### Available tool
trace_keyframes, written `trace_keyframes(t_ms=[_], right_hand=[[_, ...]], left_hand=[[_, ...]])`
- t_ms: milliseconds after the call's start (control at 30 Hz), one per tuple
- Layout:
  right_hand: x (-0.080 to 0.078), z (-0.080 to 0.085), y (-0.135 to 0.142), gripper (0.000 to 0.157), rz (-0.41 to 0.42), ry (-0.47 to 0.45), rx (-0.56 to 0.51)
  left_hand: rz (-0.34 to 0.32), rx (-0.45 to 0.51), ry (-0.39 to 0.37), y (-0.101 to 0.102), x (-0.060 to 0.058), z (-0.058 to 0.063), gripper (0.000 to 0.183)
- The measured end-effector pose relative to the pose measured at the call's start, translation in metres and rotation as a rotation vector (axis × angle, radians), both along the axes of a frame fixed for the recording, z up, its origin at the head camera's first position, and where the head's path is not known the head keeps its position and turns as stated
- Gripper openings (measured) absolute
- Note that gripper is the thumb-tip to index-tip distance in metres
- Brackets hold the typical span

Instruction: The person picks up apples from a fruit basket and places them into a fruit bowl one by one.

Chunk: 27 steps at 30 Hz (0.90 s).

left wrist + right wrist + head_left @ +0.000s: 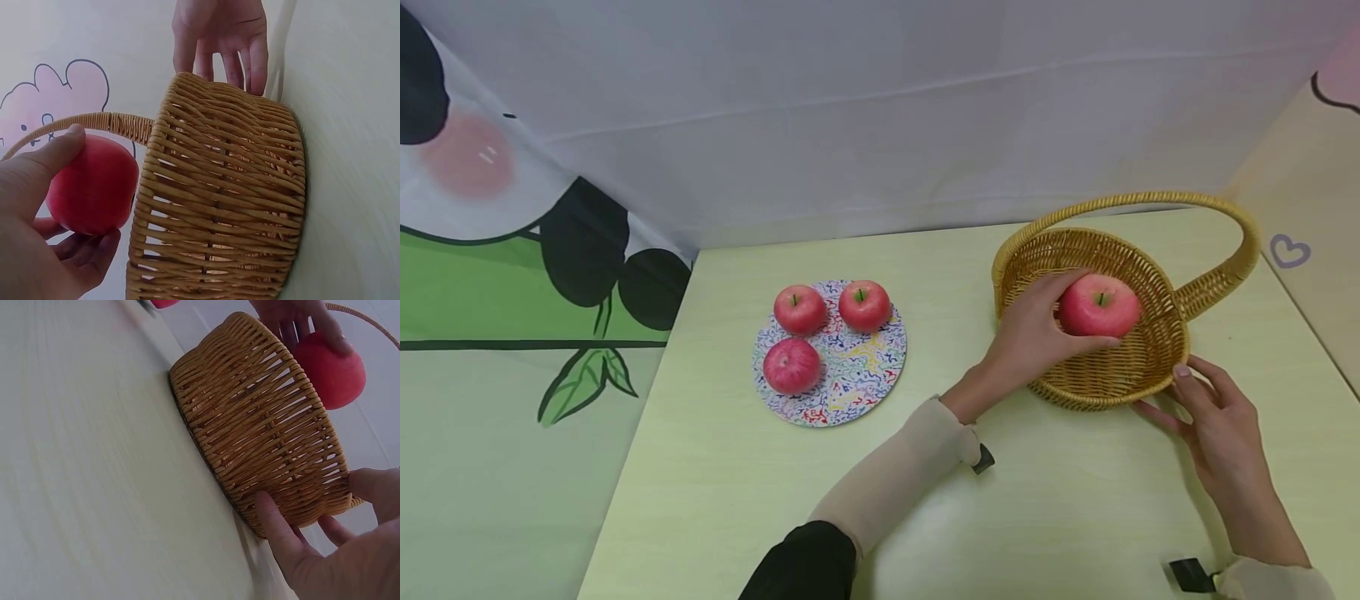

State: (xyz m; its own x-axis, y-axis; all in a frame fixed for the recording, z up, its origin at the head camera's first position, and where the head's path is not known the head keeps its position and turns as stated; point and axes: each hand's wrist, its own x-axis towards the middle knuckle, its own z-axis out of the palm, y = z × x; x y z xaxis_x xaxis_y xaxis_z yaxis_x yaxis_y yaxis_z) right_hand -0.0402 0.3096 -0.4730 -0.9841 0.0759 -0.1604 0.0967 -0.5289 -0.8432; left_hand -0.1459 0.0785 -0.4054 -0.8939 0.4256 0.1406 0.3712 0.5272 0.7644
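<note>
My left hand holds a red apple between thumb and fingers, over the opening of a wicker basket. In the left wrist view the apple sits at rim height or above, clear of the basket floor. At the basket's near right side is my right hand, its thumb and fingers against the rim and outer wall. The right wrist view has these fingers spread on the woven wall. The basket stands upright, its tall handle arching over the back right.
Left of the basket lies a round, colourfully patterned plate. On it are two red apples, one at back left and one at back right, and a streaked pinkish-red round fruit. A pale cloth wall rises behind the table.
</note>
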Motion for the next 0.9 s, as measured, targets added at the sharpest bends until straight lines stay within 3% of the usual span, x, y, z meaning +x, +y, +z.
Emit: trace_keyframes(t_ms=[267,600,900], right_hand=[[0.000,0.001,-0.001,0.042,0.000,0.007,-0.025],[0.002,0.000,-0.001,0.041,-0.004,0.010,-0.020],[0.001,-0.003,-0.001,0.042,0.002,0.026,-0.032]], left_hand=[[0.007,0.057,0.008,-0.017,0.010,-0.004,0.087],[0.019,0.155,-0.011,-0.043,0.031,-0.007,0.085],[0.045,0.189,0.046,-0.068,0.046,-0.002,0.080]])
